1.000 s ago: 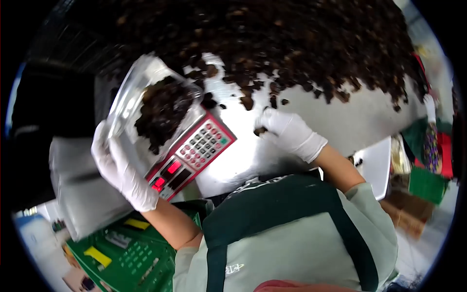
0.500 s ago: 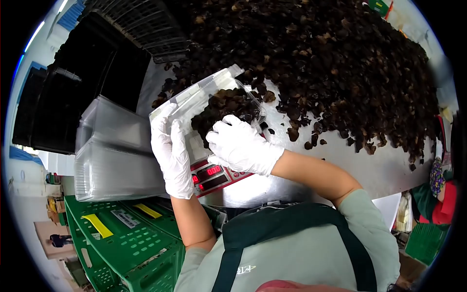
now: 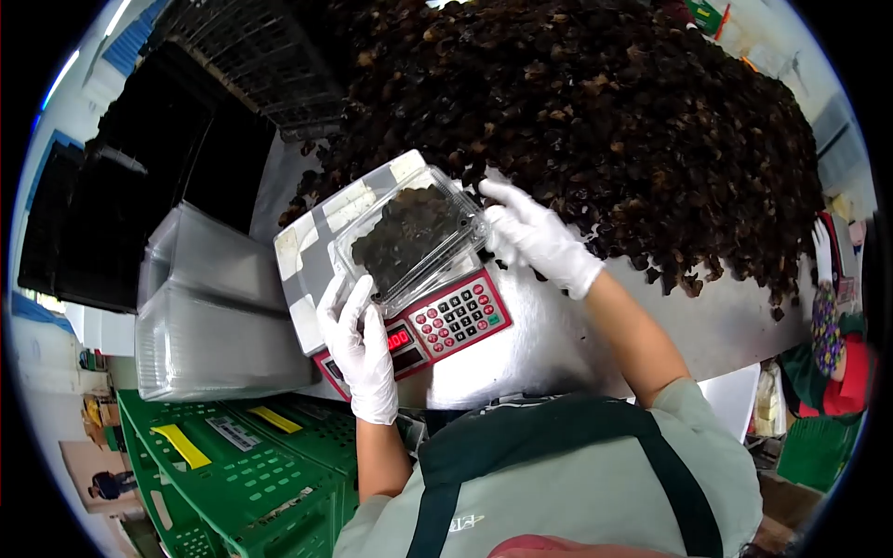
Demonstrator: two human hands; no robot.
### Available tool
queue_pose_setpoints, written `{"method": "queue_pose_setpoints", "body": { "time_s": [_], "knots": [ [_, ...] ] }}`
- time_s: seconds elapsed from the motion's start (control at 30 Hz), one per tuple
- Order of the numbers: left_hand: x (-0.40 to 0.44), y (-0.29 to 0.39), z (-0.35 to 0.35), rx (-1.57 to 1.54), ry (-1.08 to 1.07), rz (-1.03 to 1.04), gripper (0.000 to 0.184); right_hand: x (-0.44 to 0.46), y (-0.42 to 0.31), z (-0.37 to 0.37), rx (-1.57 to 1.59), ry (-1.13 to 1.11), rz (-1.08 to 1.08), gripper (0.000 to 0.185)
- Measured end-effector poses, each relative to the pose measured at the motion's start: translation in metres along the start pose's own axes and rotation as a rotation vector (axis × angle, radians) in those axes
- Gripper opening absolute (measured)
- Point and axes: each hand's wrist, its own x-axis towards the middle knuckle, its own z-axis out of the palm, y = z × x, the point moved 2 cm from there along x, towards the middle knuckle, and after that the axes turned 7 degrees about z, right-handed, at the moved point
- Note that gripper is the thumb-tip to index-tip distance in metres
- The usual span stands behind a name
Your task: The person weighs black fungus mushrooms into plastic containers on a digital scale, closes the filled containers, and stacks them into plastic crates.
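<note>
A clear plastic clamshell box (image 3: 409,296) with dark wood ear mushrooms (image 3: 409,237) in it lies tilted on the scale (image 3: 307,246). Its clear lid appears folded over the mushrooms. My left hand (image 3: 358,349), in a white glove, grips the box's lower left corner between thumb and fingers. At the right edge of the box is my gloved right hand (image 3: 539,237), its fingers reaching out and apart. Whether those fingertips press on the box is hard to see. Red digits glow on the scale's display (image 3: 400,337), partly behind my left hand.
A large heap of wood ear mushrooms (image 3: 595,121) covers the back of the metal table (image 3: 539,335). Stacked clear boxes (image 3: 214,344) stand left of the scale, black crates (image 3: 121,177) behind them. Green crates (image 3: 242,456) sit below left. Another person's gloved hand (image 3: 822,249) shows at far right.
My right hand has moved from on top of the mushrooms to the box's right edge. The lid now appears folded over them. My left hand has shifted down and right to the lower corner.
</note>
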Motion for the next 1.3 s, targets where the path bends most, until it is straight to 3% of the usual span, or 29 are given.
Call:
{"method": "queue_pose_setpoints", "body": {
  "time_s": [0.07, 0.13, 0.2, 0.23, 0.33, 0.43, 0.53, 0.73, 0.87, 0.93, 1.07, 1.1, 1.13, 1.2, 1.3],
  "knots": [
    [0.004, -0.005, -0.001, 0.050, 0.008, 0.007, 0.039, 0.014, 0.006, 0.010, 0.102, -0.174, 0.023, 0.053],
    [0.009, -0.005, 0.002, -0.175, -0.026, -0.142, 0.066, 0.026, 0.010, 0.013, 0.131, -0.223, 0.011, 0.052],
    [0.017, 0.003, 0.004, -0.360, -0.045, -0.173, 0.068, 0.022, 0.009, 0.014, 0.178, -0.233, 0.006, 0.052],
    [0.019, 0.009, -0.001, -0.323, -0.124, -0.351, 0.068, 0.025, 0.014, 0.015, 0.228, -0.240, 0.001, 0.051],
    [0.025, 0.011, -0.003, -0.375, -0.125, -0.446, 0.061, 0.017, 0.007, 0.015, 0.301, -0.212, -0.019, 0.053],
    [0.028, 0.000, -0.008, -0.446, -0.109, -0.333, 0.053, 0.003, -0.009, 0.012, 0.210, -0.253, 0.003, 0.058],
    [0.031, -0.004, 0.003, -0.449, -0.113, -0.429, 0.053, 0.016, -0.001, 0.015, 0.140, -0.216, -0.016, 0.058],
    [0.017, 0.003, 0.004, -0.545, -0.039, -0.436, 0.056, 0.010, -0.001, 0.018, 0.165, -0.272, -0.006, 0.079],
    [0.009, 0.014, 0.013, -0.477, 0.003, -0.434, 0.062, 0.004, -0.001, 0.024, 0.068, -0.203, 0.001, 0.079],
    [0.004, 0.017, 0.017, -0.487, 0.025, -0.437, 0.061, 0.012, 0.012, 0.033, -0.004, 0.017, -0.163, 0.077],
    [0.003, 0.019, 0.016, -0.481, 0.019, -0.432, 0.062, 0.010, 0.008, 0.036, -0.198, 0.073, -0.053, 0.082],
    [0.002, 0.014, 0.014, -0.490, 0.010, -0.426, 0.063, 0.029, 0.034, 0.040, -0.162, 0.103, -0.291, 0.074],
    [0.001, 0.012, 0.014, -0.489, 0.017, -0.428, 0.063, 0.026, 0.025, 0.032, -0.166, 0.095, -0.291, 0.074],
    [-0.001, 0.010, 0.013, -0.515, 0.077, -0.432, 0.064, 0.026, 0.007, 0.016, 0.107, -0.239, 0.047, 0.063],
    [-0.001, 0.008, 0.013, -0.516, 0.091, -0.434, 0.067, 0.029, 0.001, 0.017, 0.134, -0.127, 0.012, 0.039]
  ]
}}
